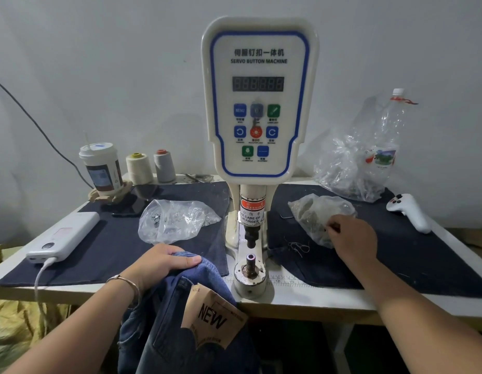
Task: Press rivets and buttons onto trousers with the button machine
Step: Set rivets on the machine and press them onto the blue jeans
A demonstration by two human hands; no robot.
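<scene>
Two hands at work in front of the button machine (258,103), which stands upright at the middle of the desk (302,298). Left hand (164,261): palm down on a bunched fold of the blue trousers (180,319), fingers curled over the cloth and gripping it, just left of the machine's lower post (251,263). Trousers hang over the desk's front edge; brown paper tag (213,317) marked "NEW" on them. Right hand (353,238): reaching into a small clear bag (315,214) right of the machine, fingers bent at the bag's mouth; whether they pinch a rivet, cannot tell. Punch head (251,236) raised, apart from the post below.

Dark cloth mats (396,252) on both sides of the machine. Left side: second clear bag (175,220) with small metal pieces, white power bank (64,236) with cable, lidded cup (102,166), two thread cones (151,166). Right side: white handheld controller (410,211), crumpled plastic (350,168), clear bottle (388,141) against the wall.
</scene>
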